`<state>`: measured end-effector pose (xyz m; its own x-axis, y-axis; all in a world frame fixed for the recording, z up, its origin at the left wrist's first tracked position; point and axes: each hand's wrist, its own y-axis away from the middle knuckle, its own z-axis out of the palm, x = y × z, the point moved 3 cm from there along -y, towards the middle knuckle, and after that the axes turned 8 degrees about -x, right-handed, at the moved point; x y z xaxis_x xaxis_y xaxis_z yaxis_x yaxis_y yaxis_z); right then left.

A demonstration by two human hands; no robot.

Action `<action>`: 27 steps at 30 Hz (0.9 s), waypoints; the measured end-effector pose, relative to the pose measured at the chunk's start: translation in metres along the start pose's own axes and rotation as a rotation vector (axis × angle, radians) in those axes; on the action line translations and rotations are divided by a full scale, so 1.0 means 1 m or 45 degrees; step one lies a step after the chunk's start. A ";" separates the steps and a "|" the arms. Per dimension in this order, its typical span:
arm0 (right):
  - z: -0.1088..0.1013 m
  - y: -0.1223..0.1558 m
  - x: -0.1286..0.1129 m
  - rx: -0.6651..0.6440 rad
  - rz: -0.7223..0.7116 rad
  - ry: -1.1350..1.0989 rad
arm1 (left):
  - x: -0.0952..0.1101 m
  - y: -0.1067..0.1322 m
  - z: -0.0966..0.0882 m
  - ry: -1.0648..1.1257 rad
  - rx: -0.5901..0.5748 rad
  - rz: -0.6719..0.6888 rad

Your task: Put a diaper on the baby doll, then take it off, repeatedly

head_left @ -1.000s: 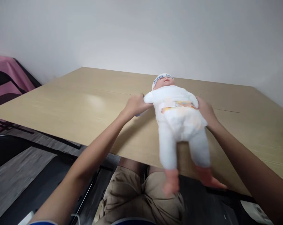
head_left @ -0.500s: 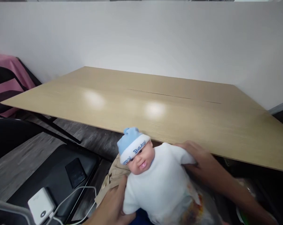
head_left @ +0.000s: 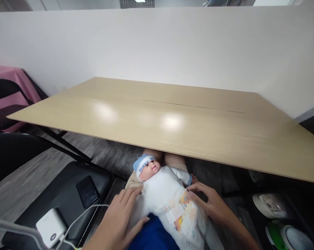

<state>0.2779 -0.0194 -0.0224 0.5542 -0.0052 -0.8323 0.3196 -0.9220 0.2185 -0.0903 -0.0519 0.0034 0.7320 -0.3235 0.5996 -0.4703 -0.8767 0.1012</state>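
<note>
A baby doll [head_left: 157, 189] lies on its back across my lap, its head toward the table. It wears a blue-and-white knit hat [head_left: 142, 164] with lettering and a white long-sleeved top. Around its waist is a white diaper [head_left: 184, 210] with an orange and yellow print. My left hand [head_left: 123, 215] rests along the doll's arm at the near left, fingers stretched and thumb apart. At the doll's other side, my right hand [head_left: 205, 201] has its thumb and fingertips together at the diaper's upper edge. The doll's feet run out of view at the bottom.
A wooden table [head_left: 198, 128] stands ahead, its front edge just beyond the doll's head. On the black chair [head_left: 65, 187] at left lie a dark phone [head_left: 87, 191] and a white power bank [head_left: 51, 228] with a cable. Several containers, one with a green rim [head_left: 275, 236], sit low at right.
The doll has been lowered from the table edge onto my lap, and its face has turned upward. My right hand has moved from its shoulder down to the diaper. My left hand's fingers have spread.
</note>
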 end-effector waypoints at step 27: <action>0.016 0.004 -0.074 -0.168 -0.243 0.309 | 0.036 -0.046 -0.005 0.544 -0.526 0.401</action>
<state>0.2258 -0.0287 0.0324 0.6368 0.2696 -0.7224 0.5233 -0.8392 0.1480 -0.0448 -0.0210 0.0243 0.3095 -0.2974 0.9032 -0.8415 -0.5280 0.1145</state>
